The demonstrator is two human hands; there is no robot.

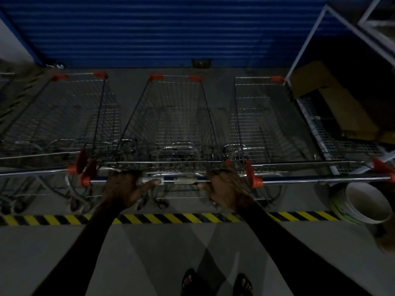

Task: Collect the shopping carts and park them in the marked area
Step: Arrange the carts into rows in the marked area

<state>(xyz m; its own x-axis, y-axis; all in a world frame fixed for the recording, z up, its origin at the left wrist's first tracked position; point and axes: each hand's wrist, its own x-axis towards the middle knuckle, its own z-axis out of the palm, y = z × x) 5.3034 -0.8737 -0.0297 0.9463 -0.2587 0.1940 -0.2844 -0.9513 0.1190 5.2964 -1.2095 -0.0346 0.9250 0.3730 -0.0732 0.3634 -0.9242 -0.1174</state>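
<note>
a blue roller shutter fills the back wall. right of it a white metal frame, cardboard boxes, and a white bucket tipped on the floor.

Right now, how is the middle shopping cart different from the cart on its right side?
The middle cart has both hands on its handle, the left hand and the right hand; nobody touches the right cart. The middle cart has a cart on each side; the right cart stands beside a wire rack and near a white bucket. Both are empty wire carts with orange corner caps, parked beyond the striped floor line.
</note>
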